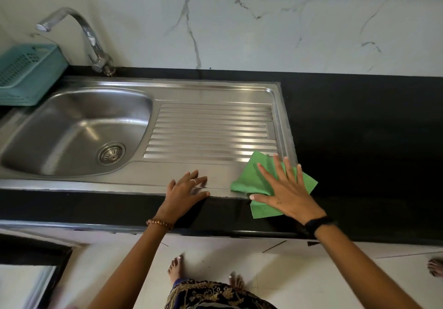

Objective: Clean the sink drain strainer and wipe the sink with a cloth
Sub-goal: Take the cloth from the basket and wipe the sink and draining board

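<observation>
Both arms reach forward; left hand (185, 190) lies flat, fingers toward one o'clock; right hand (286, 189) splayed flat, fingers toward eleven.

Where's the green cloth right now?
Head view, lower right: the green cloth lies flat over the drainboard's near-right corner, spilling onto the black counter, pressed under the right hand.

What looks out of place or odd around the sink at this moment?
Nothing stands out. The strainer sits in the drain, the right hand presses the green cloth flat at the sink's front right corner, and the left hand rests on its front edge.
</observation>
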`<state>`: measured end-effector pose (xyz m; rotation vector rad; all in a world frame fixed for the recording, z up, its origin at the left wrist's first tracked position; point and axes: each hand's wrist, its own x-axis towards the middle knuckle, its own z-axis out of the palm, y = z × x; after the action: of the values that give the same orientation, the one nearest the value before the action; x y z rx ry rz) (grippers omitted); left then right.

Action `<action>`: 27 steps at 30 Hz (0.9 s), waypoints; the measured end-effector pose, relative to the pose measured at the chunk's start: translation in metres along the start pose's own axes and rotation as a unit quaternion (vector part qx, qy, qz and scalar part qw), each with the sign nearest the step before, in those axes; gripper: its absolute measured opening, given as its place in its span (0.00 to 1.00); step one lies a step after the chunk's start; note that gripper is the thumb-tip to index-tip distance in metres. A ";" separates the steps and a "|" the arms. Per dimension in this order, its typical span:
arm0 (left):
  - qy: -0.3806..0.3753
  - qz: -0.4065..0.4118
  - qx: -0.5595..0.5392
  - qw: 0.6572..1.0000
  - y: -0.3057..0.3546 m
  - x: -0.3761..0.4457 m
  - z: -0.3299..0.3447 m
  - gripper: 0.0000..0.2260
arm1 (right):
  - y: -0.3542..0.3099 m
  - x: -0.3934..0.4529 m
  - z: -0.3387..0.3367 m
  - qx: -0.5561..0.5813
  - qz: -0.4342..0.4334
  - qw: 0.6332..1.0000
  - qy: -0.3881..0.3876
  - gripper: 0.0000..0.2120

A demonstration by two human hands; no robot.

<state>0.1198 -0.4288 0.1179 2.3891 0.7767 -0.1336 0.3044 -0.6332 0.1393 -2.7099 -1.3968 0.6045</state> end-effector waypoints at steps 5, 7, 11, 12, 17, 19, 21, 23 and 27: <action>0.067 -0.047 0.041 0.996 -0.047 -0.026 -0.029 0.25 | 0.017 0.013 0.009 -0.072 -0.081 0.993 -0.038 0.40; 0.099 -0.089 0.055 0.990 -0.064 -0.037 -0.041 0.26 | 0.020 0.012 0.016 -0.106 -0.098 0.989 -0.012 0.40; 0.154 -0.081 0.056 0.983 -0.080 -0.048 -0.051 0.23 | 0.009 0.015 0.025 -0.105 -0.096 0.990 -0.012 0.39; 0.161 -0.074 0.057 0.983 -0.080 -0.048 -0.051 0.22 | 0.003 0.017 0.025 -0.102 -0.097 0.990 -0.015 0.38; 0.173 -0.047 0.089 0.980 -0.082 -0.046 -0.050 0.20 | -0.048 0.042 0.030 -0.056 -0.116 0.991 -0.024 0.33; 0.169 -0.066 0.070 0.981 -0.085 -0.046 -0.054 0.22 | -0.079 0.058 0.034 -0.055 -0.144 0.988 -0.021 0.32; 0.174 -0.078 0.060 0.980 -0.085 -0.047 -0.056 0.27 | -0.115 0.077 0.039 -0.054 -0.174 0.983 -0.019 0.30; 0.184 -0.067 0.065 0.978 -0.083 -0.048 -0.055 0.31 | -0.149 0.094 0.041 -0.047 -0.194 0.980 -0.024 0.27; 0.164 -0.071 0.043 0.983 -0.087 -0.043 -0.057 0.33 | -0.193 0.116 0.043 -0.066 -0.220 0.973 -0.021 0.24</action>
<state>0.0305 -0.3614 0.1299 2.4684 1.1145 0.1769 0.1998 -0.4330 0.1010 -2.3557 -2.0286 0.5504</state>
